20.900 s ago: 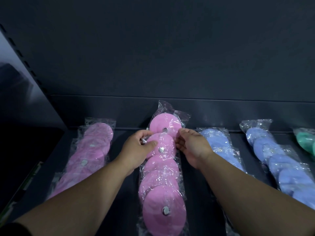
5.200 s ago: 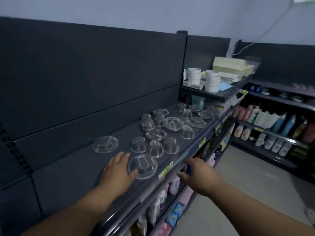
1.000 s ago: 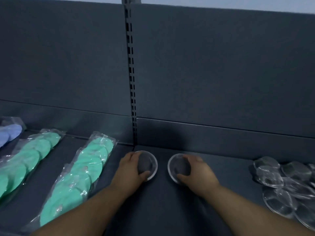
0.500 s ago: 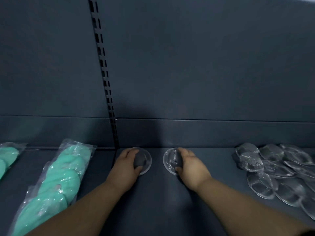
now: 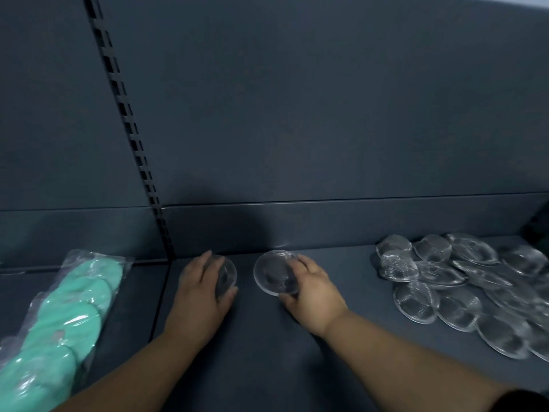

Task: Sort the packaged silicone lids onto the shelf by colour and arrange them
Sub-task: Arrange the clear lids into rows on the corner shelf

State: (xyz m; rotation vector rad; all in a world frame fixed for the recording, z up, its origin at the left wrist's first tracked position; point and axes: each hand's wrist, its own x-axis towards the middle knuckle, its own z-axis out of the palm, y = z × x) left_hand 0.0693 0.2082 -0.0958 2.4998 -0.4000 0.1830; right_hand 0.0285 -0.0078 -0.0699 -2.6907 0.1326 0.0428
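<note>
Resting side by side at the back of the shelf [image 5: 267,352], 2 clear lids look light, floppy and slick, the left hand [image 5: 202,292] cupping one [image 5: 227,275] and the right hand [image 5: 312,289] pinching the other [image 5: 273,275] by its rim, probably the surest hold.

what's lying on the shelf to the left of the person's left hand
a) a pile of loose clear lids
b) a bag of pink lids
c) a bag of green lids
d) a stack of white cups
c: a clear plastic bag of green lids lies left of the left hand, past the shelf joint; the loose clear lids are piled on the right.
</note>
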